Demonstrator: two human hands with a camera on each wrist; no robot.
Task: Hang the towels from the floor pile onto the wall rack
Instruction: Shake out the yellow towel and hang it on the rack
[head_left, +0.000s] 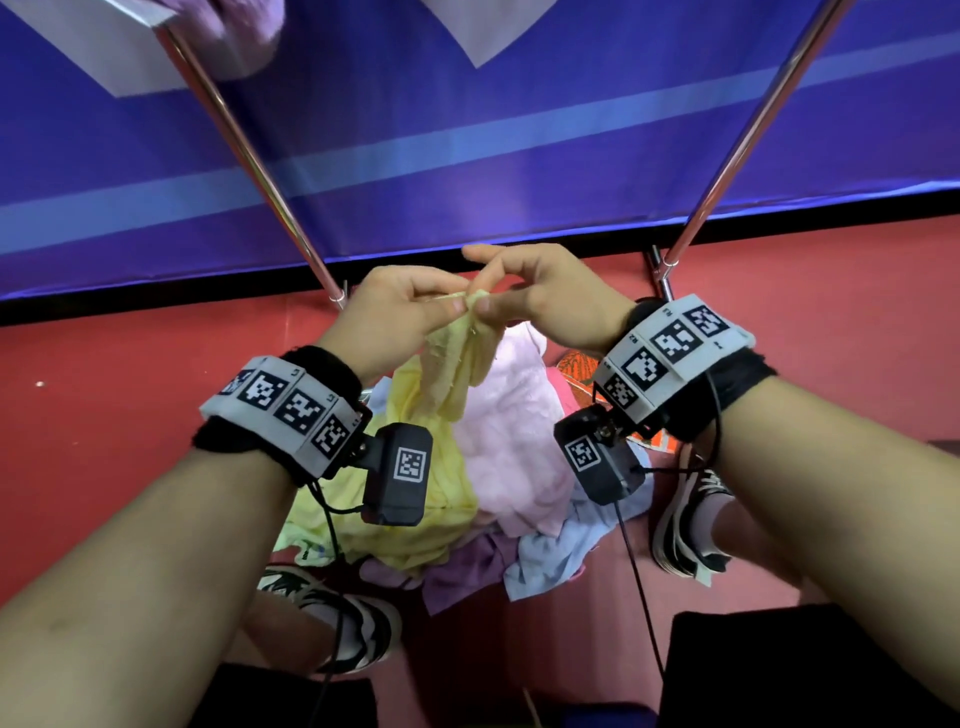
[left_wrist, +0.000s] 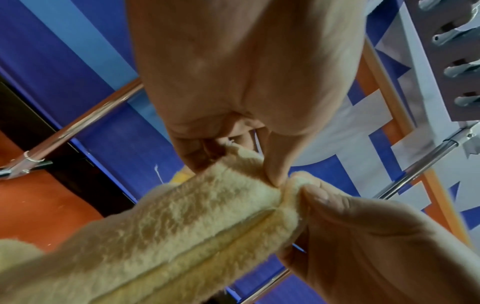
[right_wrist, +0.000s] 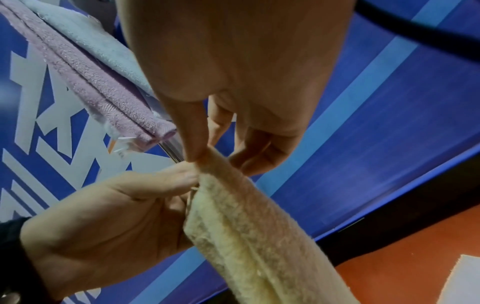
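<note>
A pale yellow towel (head_left: 457, 358) hangs bunched from both hands above the floor pile (head_left: 498, 467). My left hand (head_left: 410, 306) pinches its top edge between thumb and fingers, and my right hand (head_left: 514, 296) pinches the same edge right beside it. In the left wrist view the fluffy yellow towel (left_wrist: 182, 230) runs down from the pinching thumb. The right wrist view shows the yellow towel (right_wrist: 246, 226) held by both hands. Two chrome rack legs (head_left: 249, 150) slant up on either side. A purple towel (right_wrist: 103, 86) and a light blue towel hang on the rack.
The pile holds pink, yellow, lilac and light blue towels on the red floor (head_left: 104, 415). A blue banner wall (head_left: 493, 130) stands behind the rack. My shoes (head_left: 685, 519) sit close on both sides of the pile. Metal hooks (left_wrist: 457, 39) line a panel above.
</note>
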